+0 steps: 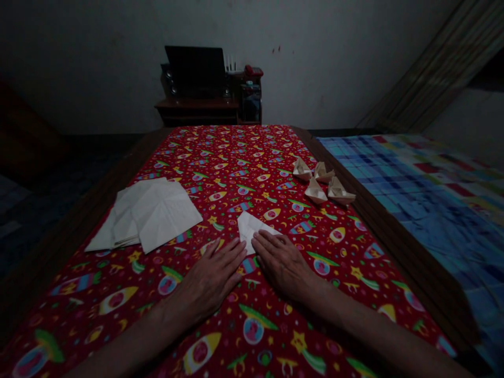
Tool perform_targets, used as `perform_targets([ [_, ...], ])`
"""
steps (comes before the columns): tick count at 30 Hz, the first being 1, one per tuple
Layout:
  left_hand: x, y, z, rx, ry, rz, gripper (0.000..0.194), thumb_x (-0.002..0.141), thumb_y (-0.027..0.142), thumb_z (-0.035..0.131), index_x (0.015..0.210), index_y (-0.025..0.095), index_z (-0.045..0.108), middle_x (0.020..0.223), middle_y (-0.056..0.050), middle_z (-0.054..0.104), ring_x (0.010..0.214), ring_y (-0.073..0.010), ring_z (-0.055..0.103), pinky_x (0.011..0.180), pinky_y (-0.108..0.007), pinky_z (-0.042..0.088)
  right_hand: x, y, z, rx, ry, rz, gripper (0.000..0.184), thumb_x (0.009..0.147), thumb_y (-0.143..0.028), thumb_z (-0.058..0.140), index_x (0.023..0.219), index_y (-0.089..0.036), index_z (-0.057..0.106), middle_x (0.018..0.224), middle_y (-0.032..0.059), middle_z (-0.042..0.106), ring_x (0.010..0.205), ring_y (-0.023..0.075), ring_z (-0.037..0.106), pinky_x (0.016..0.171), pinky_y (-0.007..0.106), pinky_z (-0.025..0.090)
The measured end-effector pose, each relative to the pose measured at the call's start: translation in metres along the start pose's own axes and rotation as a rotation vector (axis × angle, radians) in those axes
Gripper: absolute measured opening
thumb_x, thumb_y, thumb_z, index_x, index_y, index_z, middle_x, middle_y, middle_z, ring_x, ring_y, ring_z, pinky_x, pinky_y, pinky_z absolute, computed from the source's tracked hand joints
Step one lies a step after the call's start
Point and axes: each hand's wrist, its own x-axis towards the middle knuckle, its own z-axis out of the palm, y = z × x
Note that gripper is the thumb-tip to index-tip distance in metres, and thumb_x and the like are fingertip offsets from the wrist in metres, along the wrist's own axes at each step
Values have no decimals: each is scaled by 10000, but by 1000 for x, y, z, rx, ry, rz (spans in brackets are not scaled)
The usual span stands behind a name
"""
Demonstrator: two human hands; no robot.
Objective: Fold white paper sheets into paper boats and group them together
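A small folded sheet of white paper (248,223) lies flat on the red patterned cloth, between and beyond my hands. My right hand (281,260) rests on the paper's right part, its fingers stretched out and covering some of it. Against the paper's lower left edge lie the fingertips of my left hand (216,273), flat with the fingers outstretched. To the left is a fanned stack of creased white paper sheets (161,210). Several folded paper boats (316,191) stand in a group at the right.
The red cloth (232,178) with rocket prints covers the long wooden table (394,252). Beyond it, a black monitor (197,71) stands on a brown desk (197,107), with a red telephone (253,71) beside it. A bed with a blue checked cover (386,173) borders the right side.
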Motion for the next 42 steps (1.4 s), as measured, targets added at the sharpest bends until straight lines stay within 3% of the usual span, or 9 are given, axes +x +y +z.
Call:
perform_targets([
  [8,4,-10,-10,-125,48,67,350,931,232,396,1256,198,522,1309,-75,541,1265,-235,435,1053,-481,344,-4,3,2,27,-23,18,402,890,-130,417,1289,-111,462,1315,131,518,1249,237,427,999,428,368],
  [14,51,-40,-6,-357,226,0,291,925,247,428,1126,162,619,1206,-93,614,1197,-192,498,1025,-383,410,0,0,-4,74,-18,24,369,889,-153,425,1253,-142,486,1308,122,523,1238,231,430,999,431,361],
  [17,79,-58,3,-359,132,86,406,890,309,508,1262,146,511,1305,-125,522,1251,-219,429,1054,-415,362,0,2,-5,109,-13,8,317,900,-155,419,1201,-165,517,1265,108,555,1214,220,449,976,414,386],
  [19,89,-66,8,-367,85,102,478,856,330,561,1296,165,474,1307,-126,500,1234,-232,430,1036,-420,372,-3,9,-4,120,80,43,282,909,-171,423,1169,-179,531,1217,101,581,1186,214,467,950,398,414],
  [23,93,-73,11,-422,71,62,489,819,334,608,1279,222,485,1224,-92,511,1159,-227,459,979,-394,414,-8,30,-4,24,284,274,372,870,-345,534,1189,-155,512,1061,146,608,1076,289,492,867,461,450],
  [28,91,-75,13,-428,70,70,406,808,314,618,1193,221,527,1191,-78,501,1144,-230,444,973,-391,404,-8,36,-9,43,182,354,387,833,-457,559,1082,-160,556,925,113,546,879,254,485,729,398,454],
  [35,92,-68,2,-455,86,55,268,804,258,612,1046,183,523,1107,-59,510,1064,-203,450,921,-344,405,-7,31,-3,82,137,387,256,833,-437,570,868,-184,560,857,64,502,803,207,452,685,336,415],
  [38,93,-66,-1,-469,39,24,227,813,285,588,1004,182,521,1012,-44,552,970,-197,494,850,-327,422,-6,32,-3,136,170,370,220,838,-386,576,913,-181,545,897,72,516,838,212,460,711,341,418],
  [42,97,-71,5,-579,-32,-110,361,762,300,613,1094,197,512,930,0,589,815,-160,543,704,-257,432,-5,32,0,194,201,354,192,840,-314,578,963,-172,538,949,85,534,898,224,470,765,356,422],
])
